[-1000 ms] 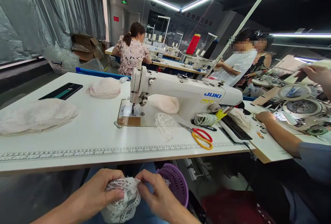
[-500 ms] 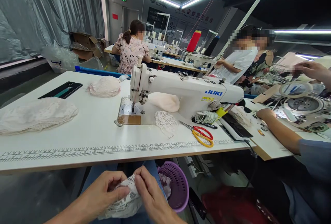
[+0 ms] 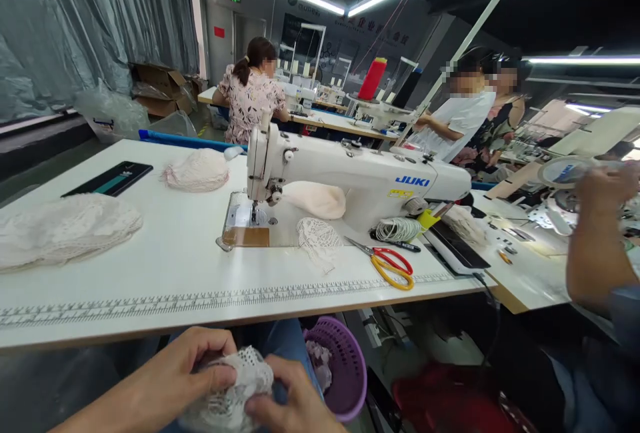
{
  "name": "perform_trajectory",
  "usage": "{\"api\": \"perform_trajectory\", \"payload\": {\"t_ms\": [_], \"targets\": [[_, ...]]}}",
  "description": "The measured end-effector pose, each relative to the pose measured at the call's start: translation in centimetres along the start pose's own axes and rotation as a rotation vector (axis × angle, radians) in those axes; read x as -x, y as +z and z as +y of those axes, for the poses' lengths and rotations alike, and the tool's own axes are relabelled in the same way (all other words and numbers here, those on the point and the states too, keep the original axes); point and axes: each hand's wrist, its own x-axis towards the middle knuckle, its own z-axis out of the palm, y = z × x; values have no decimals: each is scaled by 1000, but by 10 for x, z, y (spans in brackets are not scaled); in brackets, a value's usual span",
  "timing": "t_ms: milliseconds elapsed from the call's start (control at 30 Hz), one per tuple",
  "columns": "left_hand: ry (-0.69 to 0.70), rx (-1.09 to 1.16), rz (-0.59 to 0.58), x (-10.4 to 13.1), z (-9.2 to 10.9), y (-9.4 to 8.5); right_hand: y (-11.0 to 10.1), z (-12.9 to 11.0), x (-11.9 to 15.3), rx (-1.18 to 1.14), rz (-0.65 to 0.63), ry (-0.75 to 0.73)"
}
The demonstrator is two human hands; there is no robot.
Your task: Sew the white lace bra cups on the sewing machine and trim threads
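Over my lap, below the table edge, I hold a bunched piece of white lace fabric (image 3: 240, 386). My left hand (image 3: 195, 370) is closed on its left side, thumb pressed on top. My right hand (image 3: 287, 390) pinches its right side, thumb low and fingers partly behind the lace. Above them on the table stands a white sewing machine (image 3: 345, 173). A lace scrap (image 3: 319, 241) lies in front of its bed, with a cream cup-shaped pad (image 3: 317, 200) beneath the arm.
Scissors (image 3: 393, 266) with red and yellow handles lie right of the lace scrap. White lace pieces (image 3: 65, 226) and a paler stack (image 3: 197, 172) rest left, near a phone (image 3: 113, 178). A purple basket (image 3: 345, 366) stands below. A co-worker's arm (image 3: 600, 233) is at right.
My hands have shifted slightly left and down, and the lace is turned and bunched higher between them. The co-worker's arm at right has lifted off the neighbouring table.
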Motion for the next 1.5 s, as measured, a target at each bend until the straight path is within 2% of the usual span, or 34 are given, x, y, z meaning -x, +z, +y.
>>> {"api": "perform_trajectory", "payload": {"t_ms": [100, 167, 233, 300, 367, 467, 567, 700, 867, 967, 1100, 1200, 1300, 1400, 1500], "targets": [[126, -102, 42, -1, 45, -29, -32, -34, -15, 109, 123, -148], [266, -165, 23, -5, 75, -51, -61, -67, -26, 288, 238, -394], [404, -275, 40, -15, 93, -73, -81, -98, -38, 519, 331, -669], [488, -457, 123, -31, 93, -93, -88, -114, -52, 768, 331, -874], [505, -685, 239, -51, 77, -110, -85, -112, -70, 945, 237, -968], [460, -855, 356, -76, 46, -128, -76, -92, -94, 943, 114, -965], [428, -832, 433, -91, 34, -134, -78, -83, -115, 803, 110, -820], [323, -799, 543, -107, 37, -126, -87, -90, -149, 791, 185, -631], [282, -841, 569, -122, 32, -109, -84, -81, -184, 877, 240, -589], [341, -815, 595, -123, 30, -106, -80, -72, -190, 779, 283, -642], [438, -712, 559, -116, 31, -108, -79, -71, -192, 567, 266, -675], [314, -664, 496, -115, 34, -110, -77, -72, -194, 491, 235, -592], [172, -685, 473, -118, 37, -111, -75, -67, -197, 569, 246, -592], [120, -709, 474, -122, 40, -111, -73, -58, -201, 676, 291, -670], [93, -740, 472, -124, 40, -110, -72, -52, -203, 725, 346, -660]]}}
